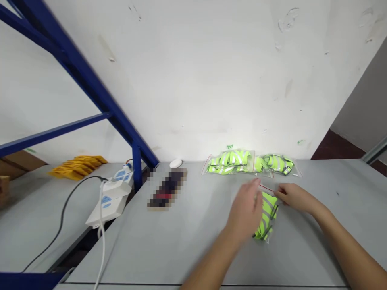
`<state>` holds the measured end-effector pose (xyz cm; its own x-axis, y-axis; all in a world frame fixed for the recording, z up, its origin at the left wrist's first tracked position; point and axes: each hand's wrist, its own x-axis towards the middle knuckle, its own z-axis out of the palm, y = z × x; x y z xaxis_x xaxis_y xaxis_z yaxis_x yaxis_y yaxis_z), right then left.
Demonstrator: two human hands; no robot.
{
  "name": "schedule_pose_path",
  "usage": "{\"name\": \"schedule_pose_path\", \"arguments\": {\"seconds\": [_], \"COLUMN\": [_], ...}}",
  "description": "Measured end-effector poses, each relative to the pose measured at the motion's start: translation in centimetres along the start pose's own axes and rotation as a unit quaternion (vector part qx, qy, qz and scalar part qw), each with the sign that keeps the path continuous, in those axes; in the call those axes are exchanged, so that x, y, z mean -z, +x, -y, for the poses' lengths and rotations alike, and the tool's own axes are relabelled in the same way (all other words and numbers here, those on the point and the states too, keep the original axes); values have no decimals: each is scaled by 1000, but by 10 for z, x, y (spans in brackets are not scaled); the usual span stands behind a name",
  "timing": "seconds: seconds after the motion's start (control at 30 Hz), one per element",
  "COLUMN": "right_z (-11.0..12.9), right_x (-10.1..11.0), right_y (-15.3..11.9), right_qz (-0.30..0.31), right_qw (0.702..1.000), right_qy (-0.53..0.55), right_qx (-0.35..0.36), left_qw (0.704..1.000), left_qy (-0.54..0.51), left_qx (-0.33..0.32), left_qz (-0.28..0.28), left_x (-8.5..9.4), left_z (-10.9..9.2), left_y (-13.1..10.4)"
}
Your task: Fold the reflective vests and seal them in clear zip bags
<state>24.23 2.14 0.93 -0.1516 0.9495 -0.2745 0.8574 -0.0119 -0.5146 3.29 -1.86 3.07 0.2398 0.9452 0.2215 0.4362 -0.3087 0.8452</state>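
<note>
A clear zip bag with a folded yellow-green reflective item (266, 215) lies on the grey table (169, 249), its red-lined opening at the top. My right hand (292, 196) pinches the top right corner of this bag. At the bag's upper left is my left hand (246, 207), slightly blurred, its fingers close together at the bag's top left edge; what the fingertips hold is too small to make out. Behind the hands, several similar bags of yellow-green reflective items (231, 161) lie by the wall, with another bag (276, 164) at their right end.
A pixelated dark flat object (167, 189) and a white oval object (175, 163) lie left of the hands. Further left are a blue metal frame (137, 165), white power strips (110, 205) with cables, and yellow packets (78, 167). A white wall stands behind.
</note>
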Motion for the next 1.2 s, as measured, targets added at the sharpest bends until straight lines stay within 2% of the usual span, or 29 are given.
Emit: {"name": "schedule_pose_path", "arguments": {"seconds": [0.03, 0.1, 0.17, 0.23, 0.3, 0.37, 0.43, 0.47, 0.53, 0.6, 0.67, 0.77, 1.2], "right_z": [1, 1, -4, -11, -15, -12, -2, 4, 18, 26, 27, 21, 13], "right_x": [-2, -7, -14, -22, -27, -31, -34, -36, -42, -48, -54, -59, -69], "right_y": [-7, -25, -43, -60, -73, -78, -76, -73, -63, -52, -44, -40, -40], "right_qz": [-12, -20, -11, -11, -57, -153, -240, -253, -209, -147, -97, -53, -76], "right_qw": [999, 997, 996, 995, 992, 979, 961, 955, 950, 943, 939, 941, 943], "right_qy": [-30, -76, -89, -89, -101, -122, -136, -138, -149, -171, -187, -186, -182], "right_qx": [-1, -9, -21, -36, -58, -47, 26, 76, 177, 244, 273, 279, 268], "left_qw": [997, 976, 954, 938, 932, 934, 939, 944, 954, 951, 941, 935, 937], "left_qy": [61, 174, 257, 306, 316, 286, 238, 222, 225, 263, 303, 323, 308], "left_qx": [-12, -21, -21, -25, -50, -93, -127, -128, -94, -45, -18, -19, -14], "left_qz": [55, 127, 156, 159, 168, 195, 212, 206, 177, 156, 149, 148, 163], "left_x": [-10, -31, -48, -55, -51, -40, -29, -25, -21, -22, -24, -25, -19], "left_z": [-6, -12, -9, -1, 7, 14, 17, 18, 21, 24, 28, 33, 34], "left_y": [-7, -19, -26, -29, -29, -27, -27, -28, -30, -31, -31, -31, -34]}}
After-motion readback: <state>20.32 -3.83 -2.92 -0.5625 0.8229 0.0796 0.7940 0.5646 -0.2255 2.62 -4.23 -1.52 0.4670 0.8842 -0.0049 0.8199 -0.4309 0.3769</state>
